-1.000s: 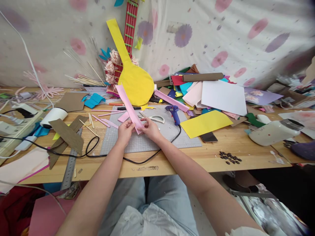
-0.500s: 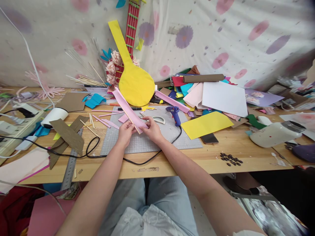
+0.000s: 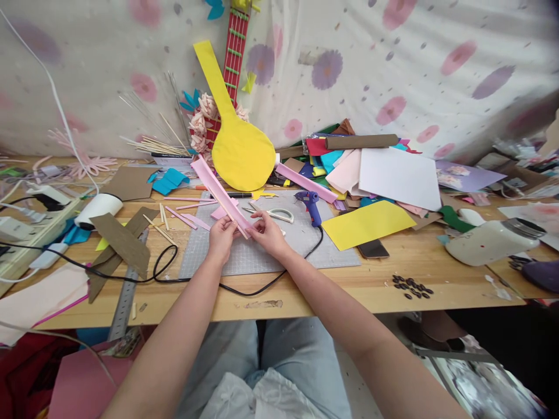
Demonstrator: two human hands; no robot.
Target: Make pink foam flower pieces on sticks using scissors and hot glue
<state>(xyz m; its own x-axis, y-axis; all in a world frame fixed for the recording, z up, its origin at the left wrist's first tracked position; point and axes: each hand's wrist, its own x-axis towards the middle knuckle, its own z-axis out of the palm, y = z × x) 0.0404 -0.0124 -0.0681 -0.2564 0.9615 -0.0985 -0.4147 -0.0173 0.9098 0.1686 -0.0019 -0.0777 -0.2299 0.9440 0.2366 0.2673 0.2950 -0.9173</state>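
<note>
A long pink strip with raised edges (image 3: pixel 217 187) slants up and left above the grey cutting mat (image 3: pixel 205 250). Its near end lies between my two hands. My left hand (image 3: pixel 222 237) pinches the strip's left edge, fingers closed. On the other side, my right hand (image 3: pixel 267 233) grips the near right edge between thumb and fingers. Just beyond my hands lie white-handled scissors (image 3: pixel 283 215) and a small pink piece (image 3: pixel 220 210). A blue glue gun (image 3: pixel 310 205) stands on the mat to the right, its black cord running in front of the mat.
A yellow banjo-shaped cutout (image 3: pixel 243 152) leans at the back. A second pink strip (image 3: pixel 305 181) lies beside piled coloured sheets. Yellow sheet (image 3: pixel 371 224), phone (image 3: pixel 373 248), dark beads (image 3: pixel 411 286) and a white jar (image 3: pixel 483 243) are on the right; brown strips (image 3: pixel 122 244) and a steel ruler (image 3: pixel 124 302) on the left.
The pink strip has turned slightly, its far end swinging left and its raised left edge now showing more. Both hands keep their hold, with the right fingers shifted slightly.
</note>
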